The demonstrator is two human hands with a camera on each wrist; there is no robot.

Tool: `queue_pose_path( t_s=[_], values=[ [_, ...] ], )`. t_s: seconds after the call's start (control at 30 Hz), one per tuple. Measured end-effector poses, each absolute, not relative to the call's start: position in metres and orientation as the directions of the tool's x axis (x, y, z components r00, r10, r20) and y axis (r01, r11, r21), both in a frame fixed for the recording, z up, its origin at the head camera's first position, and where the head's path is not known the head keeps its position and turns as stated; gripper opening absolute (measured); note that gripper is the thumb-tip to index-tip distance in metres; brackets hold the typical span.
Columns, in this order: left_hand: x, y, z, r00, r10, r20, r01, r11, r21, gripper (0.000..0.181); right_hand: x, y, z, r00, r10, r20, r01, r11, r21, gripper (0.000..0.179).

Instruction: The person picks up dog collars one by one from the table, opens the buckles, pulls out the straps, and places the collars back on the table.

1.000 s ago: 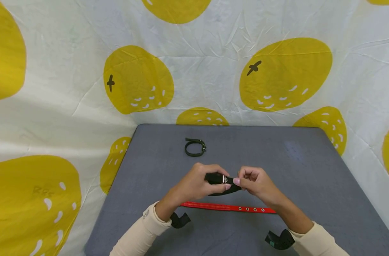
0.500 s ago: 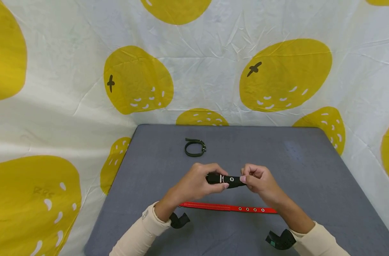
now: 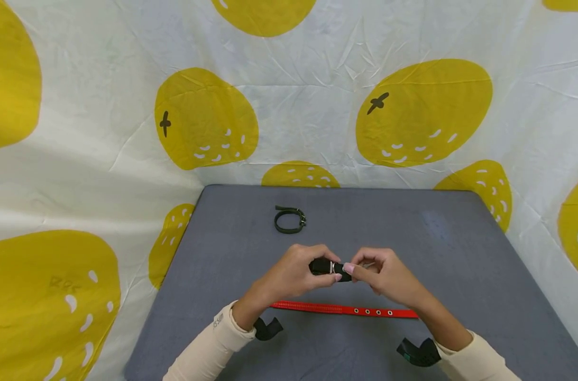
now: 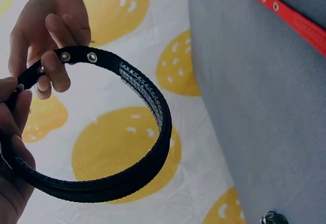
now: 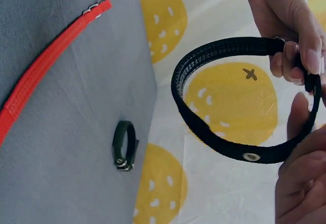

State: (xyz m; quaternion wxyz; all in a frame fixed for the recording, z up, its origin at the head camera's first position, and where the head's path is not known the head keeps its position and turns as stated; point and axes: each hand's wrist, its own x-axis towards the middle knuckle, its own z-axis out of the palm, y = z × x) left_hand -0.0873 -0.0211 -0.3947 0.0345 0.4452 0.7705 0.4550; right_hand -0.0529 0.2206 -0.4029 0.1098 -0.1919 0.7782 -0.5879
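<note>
A black dog collar (image 4: 167, 122) with metal eyelets (image 5: 251, 157) is bent into a loop and held up between both hands, above the table. My left hand (image 3: 293, 271) grips it at the metal buckle (image 3: 333, 268), thumb below and fingers above. My right hand (image 3: 386, 274) pinches the strap just right of the buckle, thumb on top and fingers curled. In the right wrist view the padded lining shows inside the loop, and the fingers partly hide where the strap meets the buckle.
A red collar (image 3: 312, 306) with eyelets lies stretched out on the grey table (image 3: 388, 222), nearer than the hands. Farther back sits a dark green collar (image 5: 119, 140), buckled in a ring. A white cloth (image 3: 308, 121) with yellow fruit shapes hangs behind the table.
My right hand first drew the strap rightward, showing an eyelet beside the buckle. It has since come back left, close to the buckle, its thumb over the strap. My left hand stays nearly still.
</note>
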Motion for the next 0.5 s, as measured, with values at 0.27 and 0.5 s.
queue_pose_path(
  t_s=[0.27,0.5],
  values=[
    [-0.0865,-0.0213,-0.398,-0.592,0.729,0.344,0.655,0.186,0.733,0.024,-0.0502,0.2175,-0.4041,-0.896,-0.438,0.075,-0.181,0.206,-0.962,0.02],
    [-0.0861,-0.0216,-0.3992,-0.586,0.722,0.369,0.662,0.162,0.732,0.022,-0.0482,0.2171,-0.4047,-0.898,-0.416,0.145,-0.223,0.146,-0.964,0.025]
  ],
)
